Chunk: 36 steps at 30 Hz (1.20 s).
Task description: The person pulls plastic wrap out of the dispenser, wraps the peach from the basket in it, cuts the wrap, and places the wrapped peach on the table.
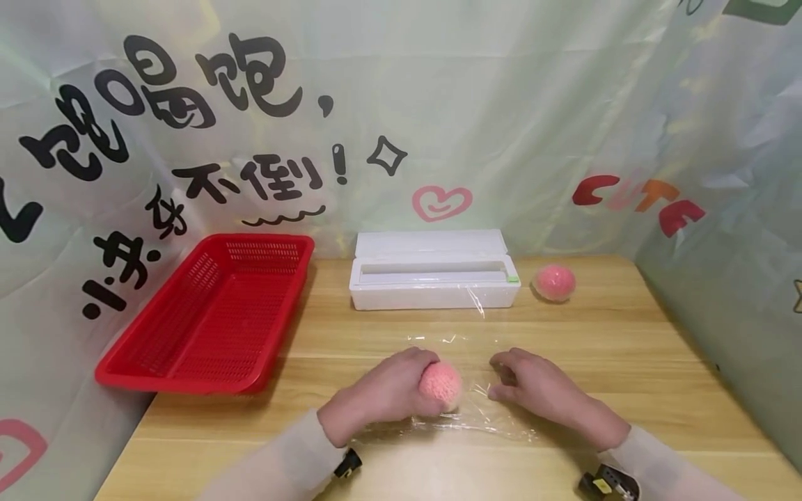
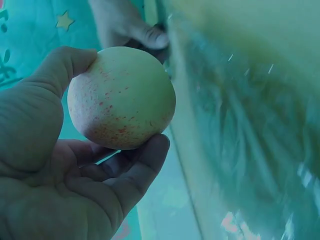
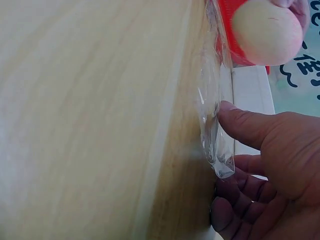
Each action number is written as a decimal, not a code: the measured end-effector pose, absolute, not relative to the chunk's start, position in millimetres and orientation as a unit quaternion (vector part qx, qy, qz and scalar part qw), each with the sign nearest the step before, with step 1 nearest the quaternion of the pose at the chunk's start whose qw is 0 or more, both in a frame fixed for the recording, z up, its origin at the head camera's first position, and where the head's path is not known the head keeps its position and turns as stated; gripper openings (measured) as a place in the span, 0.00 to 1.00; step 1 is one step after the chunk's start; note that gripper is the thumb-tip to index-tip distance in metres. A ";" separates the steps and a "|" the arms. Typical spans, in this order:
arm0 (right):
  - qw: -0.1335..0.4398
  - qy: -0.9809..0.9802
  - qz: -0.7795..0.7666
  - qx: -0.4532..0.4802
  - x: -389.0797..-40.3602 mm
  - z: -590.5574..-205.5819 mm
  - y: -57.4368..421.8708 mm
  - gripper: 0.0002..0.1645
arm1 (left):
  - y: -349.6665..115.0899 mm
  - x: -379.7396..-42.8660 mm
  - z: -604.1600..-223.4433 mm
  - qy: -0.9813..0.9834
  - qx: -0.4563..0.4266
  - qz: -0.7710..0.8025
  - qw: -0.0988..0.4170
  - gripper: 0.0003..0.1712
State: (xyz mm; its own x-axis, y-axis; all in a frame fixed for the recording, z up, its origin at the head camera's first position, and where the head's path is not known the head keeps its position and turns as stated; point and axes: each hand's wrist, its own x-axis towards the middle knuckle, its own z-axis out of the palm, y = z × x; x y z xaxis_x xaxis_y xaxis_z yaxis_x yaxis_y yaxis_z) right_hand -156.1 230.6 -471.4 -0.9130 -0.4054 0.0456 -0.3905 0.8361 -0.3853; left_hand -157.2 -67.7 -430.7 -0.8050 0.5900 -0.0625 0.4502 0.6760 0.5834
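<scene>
My left hand (image 1: 401, 383) grips a round pink peach (image 1: 441, 385), thumb on one side and fingers curled round the other. Cream skin with red specks shows on the peach (image 2: 122, 100) in the left wrist view. Beneath it, a sheet of clear cling film (image 1: 466, 422) stretches over the table from the white box. To the right is my right hand (image 1: 545, 390), its thumb and fingers apart at the film's side. In the right wrist view the thumb touches the bunched edge of the film (image 3: 215, 135), with the fingers bent loosely below.
Behind the film stands a white cling film box (image 1: 432, 298), lid raised, with a green tab at its right end. A second pink peach (image 1: 555, 282), shiny as if wrapped, sits right of it. The red plastic basket (image 1: 175, 386) occupies the left side. Printed cloth hangs behind.
</scene>
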 end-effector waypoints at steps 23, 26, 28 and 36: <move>0.005 0.897 -0.231 -0.376 -119.4 -478.5 225.6 0.14 | -63.5 -142.3 -460.7 0.911 0.300 0.267 0.092 0.46; -0.008 0.886 -0.222 -0.406 -114.7 -483.5 223.2 0.11 | -73.7 -134.8 -460.5 0.918 0.289 0.259 0.085 0.45; -0.024 0.881 -0.218 -0.420 -113.9 -486.4 221.7 0.08 | -84.9 -127.3 -460.3 0.926 0.293 0.224 0.079 0.38; -0.065 0.862 -0.241 -0.440 -115.1 -487.4 222.2 0.11 | -115.9 -115.9 -465.8 0.917 0.369 0.143 0.048 0.13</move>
State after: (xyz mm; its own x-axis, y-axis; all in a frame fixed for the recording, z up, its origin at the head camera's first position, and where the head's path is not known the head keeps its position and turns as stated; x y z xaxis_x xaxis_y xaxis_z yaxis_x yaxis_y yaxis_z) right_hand -115.1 222.2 -487.4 -0.6035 -0.7283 0.3246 -0.7911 0.4960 -0.3581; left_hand -115.9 -115.9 -465.8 -0.7224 0.6912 0.0175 0.6638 0.6863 0.2973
